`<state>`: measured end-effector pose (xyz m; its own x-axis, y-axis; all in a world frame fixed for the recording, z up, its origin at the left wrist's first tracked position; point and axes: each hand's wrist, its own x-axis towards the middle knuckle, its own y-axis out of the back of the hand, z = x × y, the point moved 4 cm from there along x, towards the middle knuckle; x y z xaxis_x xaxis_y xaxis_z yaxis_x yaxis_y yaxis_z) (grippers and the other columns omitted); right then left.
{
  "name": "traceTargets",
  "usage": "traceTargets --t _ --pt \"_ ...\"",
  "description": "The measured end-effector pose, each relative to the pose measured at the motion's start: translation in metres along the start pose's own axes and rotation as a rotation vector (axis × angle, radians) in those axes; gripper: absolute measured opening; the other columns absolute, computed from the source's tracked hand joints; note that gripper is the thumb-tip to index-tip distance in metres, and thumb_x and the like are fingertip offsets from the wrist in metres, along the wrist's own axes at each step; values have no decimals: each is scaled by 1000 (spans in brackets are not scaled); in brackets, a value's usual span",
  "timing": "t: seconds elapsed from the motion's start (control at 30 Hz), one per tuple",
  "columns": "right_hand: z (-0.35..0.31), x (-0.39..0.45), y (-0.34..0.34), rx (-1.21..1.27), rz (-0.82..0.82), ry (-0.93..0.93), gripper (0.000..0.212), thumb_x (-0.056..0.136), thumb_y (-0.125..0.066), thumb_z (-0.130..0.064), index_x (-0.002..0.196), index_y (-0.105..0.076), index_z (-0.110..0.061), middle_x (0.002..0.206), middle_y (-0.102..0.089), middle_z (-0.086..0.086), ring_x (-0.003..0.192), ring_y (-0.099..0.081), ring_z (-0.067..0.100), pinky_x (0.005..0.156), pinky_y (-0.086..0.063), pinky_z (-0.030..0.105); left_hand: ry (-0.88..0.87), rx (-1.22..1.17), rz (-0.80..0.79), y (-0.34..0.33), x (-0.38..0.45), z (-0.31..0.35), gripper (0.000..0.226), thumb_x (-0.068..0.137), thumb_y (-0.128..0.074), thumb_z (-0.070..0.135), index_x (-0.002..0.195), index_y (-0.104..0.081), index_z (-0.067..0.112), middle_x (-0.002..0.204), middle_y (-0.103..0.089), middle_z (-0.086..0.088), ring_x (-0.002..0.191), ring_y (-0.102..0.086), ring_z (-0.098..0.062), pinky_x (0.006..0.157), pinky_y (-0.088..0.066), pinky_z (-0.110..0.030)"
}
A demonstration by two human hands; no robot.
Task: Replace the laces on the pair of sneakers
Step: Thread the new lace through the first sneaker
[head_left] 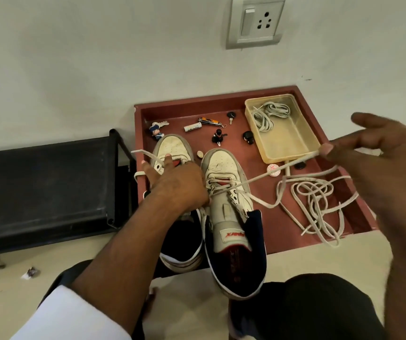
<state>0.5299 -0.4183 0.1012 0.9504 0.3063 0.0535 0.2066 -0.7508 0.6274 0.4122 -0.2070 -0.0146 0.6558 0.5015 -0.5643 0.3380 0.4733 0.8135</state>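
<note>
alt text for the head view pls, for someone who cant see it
A right hand pinches a lace pulled taut from the right sneaker, while the left hand rests on the left sneaker. Both stand in a red tray beside loose laces.

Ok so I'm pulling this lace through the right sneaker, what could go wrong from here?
1. The lace runs taut from the right sneaker to your right hand, low over the round badge and small trinkets; it could sweep them aside.
2. Its slack lies in a loose tangle on the red tray; pulling harder might knot it.
3. Your left hand rests on the left sneaker, so the right one may tip.
</note>
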Motion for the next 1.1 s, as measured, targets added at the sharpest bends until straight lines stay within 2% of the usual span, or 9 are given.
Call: traceTargets --t 0.1,0.2,0.37,0.53,0.6,0.67,0.83,1.0,1.1 --pt "-8 -8 -34 -335 -18 161 31 77 -77 -24 106 -70 -33 151 -38 -2 138 -33 20 110 -33 53 4 18 11 -2 2 1 25 85 -69 37 107 -66 28 145 -48 4 151 2 -30 107 12 -73" --pt "3 -23 -109 -506 -440 182 31 84 -70 -37 114 -66 -37 160 -17 -6 148 -9 27 118 -1 56 -4 17 17 -2 2 0 24 84 -69 38 107 -68 29 145 -47 5 151 2 -30 106 13 -73" --pt "27 -29 -162 -523 -700 66 30 91 -64 -33 119 -65 -26 160 -21 -11 150 -3 26 116 -4 54 -9 36 21 1 0 1 32 85 -64 36 116 -65 30 150 -43 2 151 4 -29 108 14 -72" --pt "23 -16 -114 618 -617 -300 11 81 -64 -5 71 -67 -9 133 -60 -6 130 -48 16 110 -33 40 5 55 -20 1 0 -5 31 79 -72 47 105 -69 30 153 -40 6 151 2 -30 105 15 -72" --pt "23 -11 -93 1261 -502 -447 13 82 -56 -9 68 -56 -10 93 -72 6 87 -69 18 90 -52 35 17 53 -15 2 -1 -3 33 77 -74 47 102 -68 28 150 -44 4 151 1 -29 106 15 -71" --pt "29 -5 -79 1444 -339 -443 28 87 -51 -15 60 -45 -18 55 -50 -2 40 -45 8 52 -48 22 18 43 -4 3 -2 -2 35 76 -75 47 103 -66 26 144 -50 0 151 -2 -28 107 14 -69" --pt "43 13 -58 766 -49 -180 28 88 -65 -14 69 -46 -23 59 -43 -2 44 -32 10 45 -31 21 7 35 -4 3 -3 -2 37 79 -74 45 108 -67 23 142 -51 1 151 -5 -28 108 15 -67" --pt "57 0 -108 -169 -515 16 19 80 -77 -33 90 -61 -30 101 -58 -11 91 -57 10 78 -49 33 7 30 15 0 0 -1 34 77 -72 50 101 -67 26 137 -55 1 151 -5 -30 107 14 -72" --pt "41 -3 -119 -165 -459 54 14 80 -75 -33 80 -62 -29 95 -62 -10 89 -59 9 79 -45 30 4 32 39 0 0 0 37 76 -70 59 93 -67 26 131 -60 3 150 -8 -31 105 14 -72"
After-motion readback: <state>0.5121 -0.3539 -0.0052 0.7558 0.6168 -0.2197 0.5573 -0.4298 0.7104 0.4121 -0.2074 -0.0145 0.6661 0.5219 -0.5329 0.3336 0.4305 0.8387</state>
